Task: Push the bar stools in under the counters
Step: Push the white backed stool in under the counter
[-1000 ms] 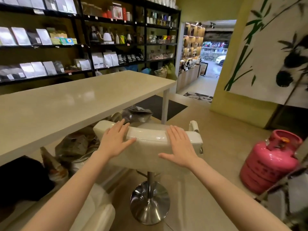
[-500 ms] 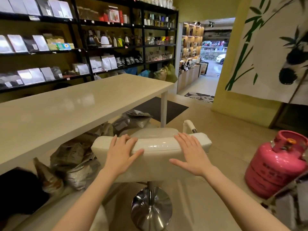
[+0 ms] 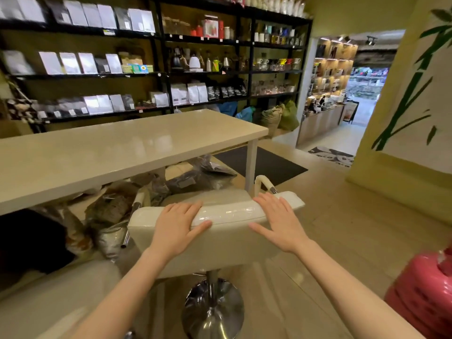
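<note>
— While I hold the bar stool (image 3: pixel 220 231) by its backrest, tell me what crowds it.

— Crumpled foil and plastic bags (image 3: pixel 127 206) are heaped on the floor under the counter (image 3: pixel 117 152), right ahead of the seat. The counter's white leg (image 3: pixel 251 165) stands just beyond the stool's right armrest (image 3: pixel 265 183). A pink gas cylinder (image 3: pixel 425 297) sits low on the right, well apart from the stool. Another cream seat (image 3: pixel 53 297) fills the lower left corner.

— And my hands?

— Both lie flat and spread, not clenched. Your left hand (image 3: pixel 177 226) drapes over the top edge of the backrest, thumb on the near face. Your right hand (image 3: pixel 278 221) presses the same way toward the right end.

— What changed over the last second?

— The stool has slid forward and left, closer to the counter edge; its seat now reaches the counter's leg. The cylinder has drifted almost out of view as the view turned left. Your hands kept their places on the backrest.

— Materials?

— Glossy cream padded upholstery, wrinkled at the top; a chrome post on a round, domed chrome base (image 3: pixel 212 311); a smooth pale slab countertop; black metal shelving (image 3: pixel 161 77) behind it.
</note>
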Demonstrator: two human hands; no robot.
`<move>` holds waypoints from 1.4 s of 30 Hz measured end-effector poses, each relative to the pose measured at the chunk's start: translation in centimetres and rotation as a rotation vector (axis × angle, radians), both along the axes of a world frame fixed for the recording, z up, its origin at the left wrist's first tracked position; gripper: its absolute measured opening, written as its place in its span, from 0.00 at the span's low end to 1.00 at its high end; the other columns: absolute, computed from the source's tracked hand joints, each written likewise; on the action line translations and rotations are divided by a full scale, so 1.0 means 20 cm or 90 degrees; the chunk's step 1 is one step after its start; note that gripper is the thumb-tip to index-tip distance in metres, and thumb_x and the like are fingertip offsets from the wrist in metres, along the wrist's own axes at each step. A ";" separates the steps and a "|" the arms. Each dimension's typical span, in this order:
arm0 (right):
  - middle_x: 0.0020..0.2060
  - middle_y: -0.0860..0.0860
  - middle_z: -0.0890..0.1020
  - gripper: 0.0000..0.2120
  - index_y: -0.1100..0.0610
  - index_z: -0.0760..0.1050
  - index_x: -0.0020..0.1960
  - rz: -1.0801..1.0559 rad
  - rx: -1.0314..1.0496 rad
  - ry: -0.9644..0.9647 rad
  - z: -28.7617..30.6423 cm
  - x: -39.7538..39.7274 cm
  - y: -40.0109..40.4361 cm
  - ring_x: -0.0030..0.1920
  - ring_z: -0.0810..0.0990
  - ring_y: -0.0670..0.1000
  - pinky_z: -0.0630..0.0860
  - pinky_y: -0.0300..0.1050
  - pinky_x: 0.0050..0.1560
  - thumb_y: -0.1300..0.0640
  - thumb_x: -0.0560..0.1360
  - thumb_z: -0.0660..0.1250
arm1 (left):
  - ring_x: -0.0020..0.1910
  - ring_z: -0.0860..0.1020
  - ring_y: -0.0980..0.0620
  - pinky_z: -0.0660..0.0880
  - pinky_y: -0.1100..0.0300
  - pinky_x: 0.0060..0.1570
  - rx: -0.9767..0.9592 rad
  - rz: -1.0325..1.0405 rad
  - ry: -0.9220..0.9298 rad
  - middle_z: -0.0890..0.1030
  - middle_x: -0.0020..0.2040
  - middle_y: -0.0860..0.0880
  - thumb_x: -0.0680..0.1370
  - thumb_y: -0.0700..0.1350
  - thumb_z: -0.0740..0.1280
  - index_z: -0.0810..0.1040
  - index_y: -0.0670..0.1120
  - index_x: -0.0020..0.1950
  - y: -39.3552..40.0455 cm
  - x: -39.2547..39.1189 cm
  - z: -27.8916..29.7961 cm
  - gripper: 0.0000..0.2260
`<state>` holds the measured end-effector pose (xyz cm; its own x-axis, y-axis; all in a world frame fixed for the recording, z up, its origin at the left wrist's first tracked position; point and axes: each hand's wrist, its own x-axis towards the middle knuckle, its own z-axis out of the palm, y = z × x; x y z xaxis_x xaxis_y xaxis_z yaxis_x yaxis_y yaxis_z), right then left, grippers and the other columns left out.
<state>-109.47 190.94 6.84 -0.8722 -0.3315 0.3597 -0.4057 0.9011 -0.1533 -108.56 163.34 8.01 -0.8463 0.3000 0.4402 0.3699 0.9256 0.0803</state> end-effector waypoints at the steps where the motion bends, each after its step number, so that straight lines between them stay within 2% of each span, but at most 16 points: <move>1: 0.75 0.49 0.58 0.37 0.50 0.55 0.75 0.016 0.000 -0.003 0.00 -0.03 0.04 0.75 0.50 0.48 0.37 0.45 0.72 0.30 0.73 0.48 | 0.56 0.78 0.49 0.71 0.51 0.59 0.000 0.014 0.000 0.81 0.57 0.49 0.75 0.67 0.48 0.75 0.48 0.63 0.04 0.01 0.00 0.31; 5: 0.75 0.48 0.58 0.36 0.50 0.55 0.75 0.066 0.011 -0.008 0.01 -0.14 0.18 0.75 0.50 0.48 0.37 0.45 0.72 0.31 0.73 0.51 | 0.60 0.76 0.49 0.69 0.51 0.62 -0.004 0.074 -0.005 0.80 0.59 0.49 0.76 0.67 0.47 0.75 0.48 0.63 0.19 0.02 0.00 0.31; 8: 0.75 0.48 0.60 0.39 0.49 0.55 0.75 0.101 0.017 0.002 0.00 -0.21 0.25 0.75 0.51 0.48 0.39 0.46 0.72 0.28 0.72 0.44 | 0.64 0.73 0.48 0.67 0.50 0.64 -0.020 0.102 -0.025 0.78 0.62 0.49 0.75 0.67 0.46 0.74 0.48 0.64 0.28 0.02 0.01 0.32; 13: 0.74 0.49 0.61 0.38 0.50 0.55 0.75 0.139 0.003 0.024 -0.02 -0.31 0.34 0.75 0.54 0.49 0.41 0.47 0.73 0.29 0.72 0.43 | 0.56 0.78 0.49 0.71 0.52 0.59 -0.022 0.138 -0.012 0.81 0.57 0.49 0.76 0.67 0.43 0.76 0.48 0.62 0.39 0.02 0.04 0.33; 19: 0.74 0.50 0.62 0.38 0.51 0.57 0.75 0.184 0.002 0.039 -0.02 -0.42 0.45 0.74 0.55 0.49 0.44 0.48 0.73 0.29 0.73 0.45 | 0.54 0.79 0.49 0.73 0.53 0.55 -0.025 0.172 0.008 0.82 0.55 0.49 0.76 0.66 0.46 0.76 0.47 0.61 0.54 0.02 0.03 0.31; 21: 0.72 0.50 0.65 0.37 0.51 0.59 0.74 0.204 0.006 0.052 -0.02 -0.45 0.48 0.73 0.59 0.51 0.49 0.50 0.73 0.30 0.73 0.45 | 0.54 0.79 0.48 0.73 0.53 0.55 -0.025 0.180 0.002 0.82 0.55 0.49 0.76 0.65 0.48 0.76 0.47 0.62 0.56 0.02 0.03 0.29; 25: 0.63 0.52 0.75 0.36 0.54 0.69 0.67 0.260 -0.007 0.106 0.00 -0.53 0.52 0.64 0.70 0.52 0.60 0.49 0.64 0.29 0.74 0.48 | 0.54 0.79 0.49 0.73 0.53 0.55 -0.032 0.202 0.011 0.82 0.55 0.49 0.76 0.65 0.50 0.76 0.47 0.62 0.59 0.01 0.01 0.28; 29: 0.55 0.51 0.78 0.33 0.55 0.73 0.61 0.304 0.004 0.146 0.01 -0.59 0.52 0.54 0.73 0.51 0.63 0.46 0.55 0.30 0.72 0.53 | 0.53 0.79 0.48 0.73 0.53 0.56 -0.032 0.219 0.017 0.82 0.54 0.48 0.76 0.66 0.49 0.76 0.47 0.61 0.61 0.02 0.01 0.29; 42: 0.51 0.54 0.79 0.34 0.58 0.74 0.57 0.374 -0.004 0.143 0.03 -0.67 0.59 0.51 0.75 0.54 0.68 0.48 0.52 0.30 0.73 0.50 | 0.55 0.79 0.48 0.72 0.53 0.57 -0.015 0.278 -0.020 0.82 0.56 0.48 0.76 0.66 0.49 0.75 0.47 0.63 0.77 0.03 0.02 0.30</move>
